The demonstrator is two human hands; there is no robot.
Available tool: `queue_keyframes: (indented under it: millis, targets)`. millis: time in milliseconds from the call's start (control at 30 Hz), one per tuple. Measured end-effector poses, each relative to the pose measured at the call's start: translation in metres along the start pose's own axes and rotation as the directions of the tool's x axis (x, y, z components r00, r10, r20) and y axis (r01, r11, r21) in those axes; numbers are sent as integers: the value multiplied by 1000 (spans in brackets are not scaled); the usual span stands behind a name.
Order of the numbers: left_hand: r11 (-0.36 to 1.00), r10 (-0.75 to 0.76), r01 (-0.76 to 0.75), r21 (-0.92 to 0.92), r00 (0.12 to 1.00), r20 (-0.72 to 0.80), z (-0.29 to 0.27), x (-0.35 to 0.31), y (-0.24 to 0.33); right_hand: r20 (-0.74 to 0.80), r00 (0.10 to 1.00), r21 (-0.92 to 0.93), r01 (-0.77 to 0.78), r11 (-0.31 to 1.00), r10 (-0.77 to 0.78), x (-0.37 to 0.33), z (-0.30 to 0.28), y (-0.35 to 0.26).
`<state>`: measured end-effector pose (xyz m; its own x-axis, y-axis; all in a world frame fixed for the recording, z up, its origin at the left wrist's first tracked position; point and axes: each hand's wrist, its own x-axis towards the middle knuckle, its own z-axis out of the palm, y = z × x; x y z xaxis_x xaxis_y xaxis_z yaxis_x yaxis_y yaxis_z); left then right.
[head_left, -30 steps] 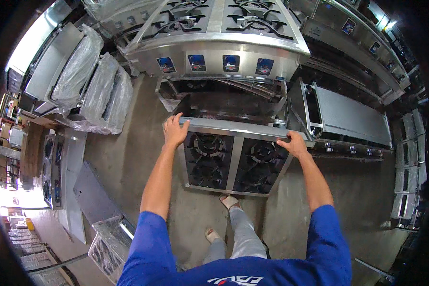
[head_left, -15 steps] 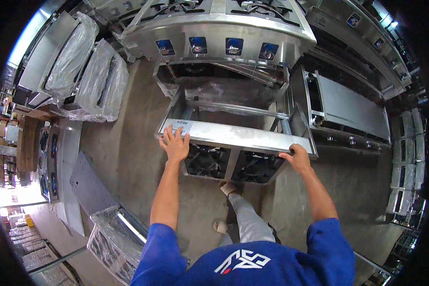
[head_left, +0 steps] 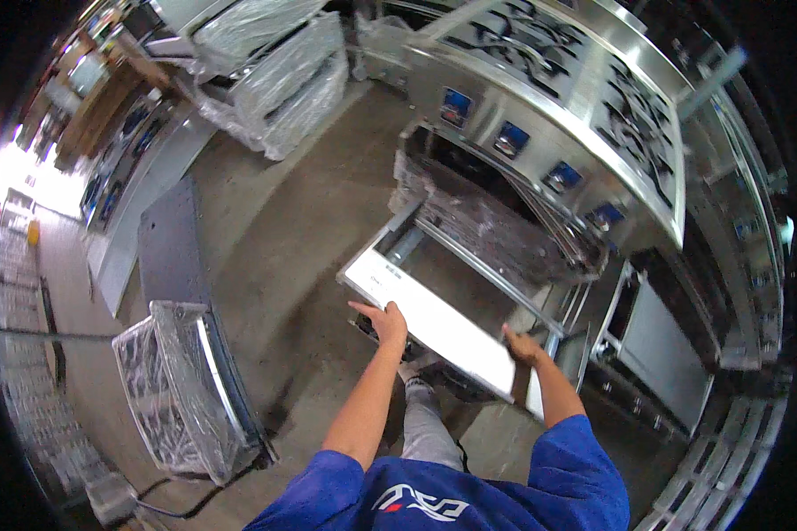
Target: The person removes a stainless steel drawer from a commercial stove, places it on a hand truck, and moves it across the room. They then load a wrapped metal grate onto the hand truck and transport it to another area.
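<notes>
A stainless steel gas stove stands tipped up in front of me, its long bright panel [head_left: 438, 327] facing up and a label near its left end. Dark burners partly show beneath that panel, on the side toward my legs. My left hand [head_left: 387, 326] grips the panel's near edge left of its middle, thumb on top and one finger stretched out to the left. At the right end, my right hand [head_left: 527, 348] is closed over the edge; some of its fingertips are hidden. Behind the panel the stove's open frame shows a metal crossbar [head_left: 491, 270].
A large steel range [head_left: 540, 115] with black burner grates and blue-backed knobs stands beyond. Plastic-wrapped units [head_left: 292, 80] are at the far left, another wrapped unit [head_left: 181, 389] at the near left. A grey board [head_left: 173, 243] lies on the floor; a flat-topped steel unit [head_left: 669, 345] is right.
My view has swung, so the stove and range now slant down to the right. The left hand has shifted from flat on the panel's top to its near edge. The right hand stays at the right end.
</notes>
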<state>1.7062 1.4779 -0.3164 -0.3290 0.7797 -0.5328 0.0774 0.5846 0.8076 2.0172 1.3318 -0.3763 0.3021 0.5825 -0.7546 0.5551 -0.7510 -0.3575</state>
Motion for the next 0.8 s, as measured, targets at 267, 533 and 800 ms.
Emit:
queue_keyframes:
  millis: [267,533,800]
  targets:
    - [977,-190,165,-135,960,-204,-10,1,-13,295,946,-55,-123,991,134,43,30,-5]
    - [958,-209,158,-238,955,-209,-1,10,-20,131,991,15,-42,999,40,56,58,12]
    - [926,-253,208,-315,961,-108,-12,13,-41,186,979,-112,-61,992,81,74,88,45]
